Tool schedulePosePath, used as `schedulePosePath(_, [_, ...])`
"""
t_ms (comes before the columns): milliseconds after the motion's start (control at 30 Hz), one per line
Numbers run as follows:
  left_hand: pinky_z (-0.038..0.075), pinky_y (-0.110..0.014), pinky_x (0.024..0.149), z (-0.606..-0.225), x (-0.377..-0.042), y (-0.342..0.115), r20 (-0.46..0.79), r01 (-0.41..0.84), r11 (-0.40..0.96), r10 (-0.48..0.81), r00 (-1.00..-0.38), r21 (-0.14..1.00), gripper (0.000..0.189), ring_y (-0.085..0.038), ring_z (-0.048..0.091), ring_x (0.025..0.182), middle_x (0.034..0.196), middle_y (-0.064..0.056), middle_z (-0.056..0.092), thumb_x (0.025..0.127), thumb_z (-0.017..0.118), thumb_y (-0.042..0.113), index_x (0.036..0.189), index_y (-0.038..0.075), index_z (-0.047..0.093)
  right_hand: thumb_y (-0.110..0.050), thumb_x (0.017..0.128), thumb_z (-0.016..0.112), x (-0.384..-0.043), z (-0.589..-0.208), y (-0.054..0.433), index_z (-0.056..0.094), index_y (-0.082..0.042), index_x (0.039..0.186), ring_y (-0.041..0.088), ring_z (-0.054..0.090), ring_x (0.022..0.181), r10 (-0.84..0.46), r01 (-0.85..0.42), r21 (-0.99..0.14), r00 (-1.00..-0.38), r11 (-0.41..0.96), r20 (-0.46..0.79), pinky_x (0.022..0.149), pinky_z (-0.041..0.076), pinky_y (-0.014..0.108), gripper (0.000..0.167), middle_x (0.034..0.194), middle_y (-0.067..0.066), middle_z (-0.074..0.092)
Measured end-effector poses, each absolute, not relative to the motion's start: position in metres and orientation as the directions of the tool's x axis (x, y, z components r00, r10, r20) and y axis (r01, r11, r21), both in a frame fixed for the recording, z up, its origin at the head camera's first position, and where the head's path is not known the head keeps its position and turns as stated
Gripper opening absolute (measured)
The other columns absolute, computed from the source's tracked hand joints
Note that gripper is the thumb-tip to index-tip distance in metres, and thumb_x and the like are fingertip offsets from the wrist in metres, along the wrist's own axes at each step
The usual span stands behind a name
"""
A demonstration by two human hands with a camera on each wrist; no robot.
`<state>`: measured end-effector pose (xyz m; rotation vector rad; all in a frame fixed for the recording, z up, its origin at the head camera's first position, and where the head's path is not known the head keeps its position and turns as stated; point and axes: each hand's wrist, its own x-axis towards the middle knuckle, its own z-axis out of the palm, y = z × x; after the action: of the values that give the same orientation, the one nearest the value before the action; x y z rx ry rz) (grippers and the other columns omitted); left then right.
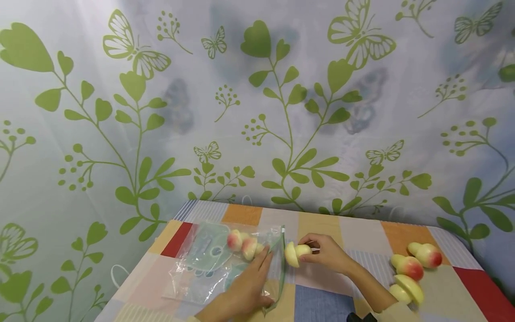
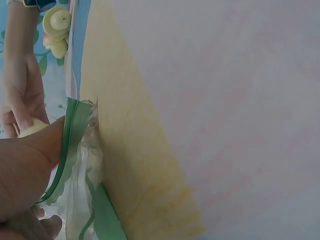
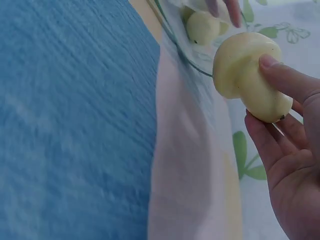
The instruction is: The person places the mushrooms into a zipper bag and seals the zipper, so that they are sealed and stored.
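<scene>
My left hand holds the mouth of a clear plastic zip bag with a green closure strip, its fingers and thumb spread apart at the edge. Inside the bag lie toy mushrooms with red-tinged caps. Just right of the bag mouth, my right hand pinches a pale yellow toy mushroom by its stem, thumb on one side and fingers on the other. Its cap points toward the bag. Part of the left hand's grip is hidden in the left wrist view.
On the table's right side lie more toy mushrooms: two with red-tinged caps and a yellow one beside my right forearm. A patchwork cloth covers the table. Behind it hangs a curtain with green leaves and butterflies.
</scene>
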<state>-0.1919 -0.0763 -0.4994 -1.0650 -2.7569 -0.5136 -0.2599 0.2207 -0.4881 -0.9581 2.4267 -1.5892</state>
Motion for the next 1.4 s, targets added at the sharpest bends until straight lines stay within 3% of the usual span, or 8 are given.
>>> schedulePosePath(267, [0.046, -0.04, 0.11, -0.5, -0.192, -0.076, 0.262, 0.67, 0.687, 0.616, -0.743, 0.283, 0.126, -0.036, 0.045, 0.141, 0.166, -0.025, 0.023, 0.068, 0.098, 0.032, 0.162, -0.002, 0.02, -0.014, 0.088, 0.084, -0.268, -0.5, 0.191, 0.069, -0.001, 0.114, 0.031, 0.07, 0.107, -0.516, -0.456, -0.851, -0.81, 0.26, 0.277, 0.088, 0.06, 0.036, 0.033, 0.114, 0.012, 0.069])
schedulePosePath(633, [0.045, -0.037, 0.11, -0.499, -0.191, -0.076, 0.245, 0.676, 0.692, 0.63, -0.737, 0.253, 0.123, -0.036, 0.047, 0.14, 0.167, -0.024, 0.019, 0.07, 0.096, 0.035, 0.16, -0.006, 0.022, -0.017, 0.084, 0.087, -0.27, -0.511, 0.168, 0.069, -0.003, 0.113, 0.035, 0.069, 0.104, -0.447, -0.469, -0.822, -0.841, 0.324, 0.304, 0.083, 0.061, 0.032, 0.036, 0.113, 0.01, 0.066])
schedulePosePath(1033, [0.048, -0.038, 0.108, -0.497, -0.189, -0.076, 0.218, 0.656, 0.708, 0.619, -0.755, 0.261, 0.122, -0.035, 0.046, 0.14, 0.168, -0.023, 0.019, 0.072, 0.095, 0.036, 0.16, -0.005, 0.022, -0.017, 0.084, 0.087, -0.268, -0.511, 0.158, 0.072, 0.002, 0.113, 0.027, 0.067, 0.096, -0.405, -0.503, -0.769, -0.847, 0.394, 0.346, 0.078, 0.061, 0.027, 0.038, 0.11, 0.008, 0.067])
schedulePosePath(1233, [0.05, -0.04, 0.105, -0.496, -0.188, -0.077, 0.196, 0.653, 0.704, 0.624, -0.757, 0.28, 0.121, -0.037, 0.046, 0.14, 0.169, -0.022, 0.015, 0.073, 0.094, 0.038, 0.161, -0.004, 0.021, -0.012, 0.09, 0.082, -0.266, -0.51, 0.159, 0.069, 0.006, 0.122, 0.029, 0.065, 0.102, -0.449, -0.477, -0.778, -0.847, 0.408, 0.284, 0.081, 0.06, 0.026, 0.039, 0.116, 0.011, 0.059])
schedulePosePath(1400, [0.048, -0.04, 0.107, -0.496, -0.188, -0.077, 0.215, 0.657, 0.705, 0.621, -0.754, 0.267, 0.122, -0.036, 0.044, 0.142, 0.169, -0.021, 0.016, 0.072, 0.095, 0.037, 0.161, -0.003, 0.022, -0.015, 0.092, 0.08, -0.267, -0.511, 0.159, 0.068, 0.005, 0.124, 0.03, 0.065, 0.104, -0.449, -0.472, -0.783, -0.848, 0.405, 0.28, 0.083, 0.059, 0.027, 0.039, 0.117, 0.012, 0.062])
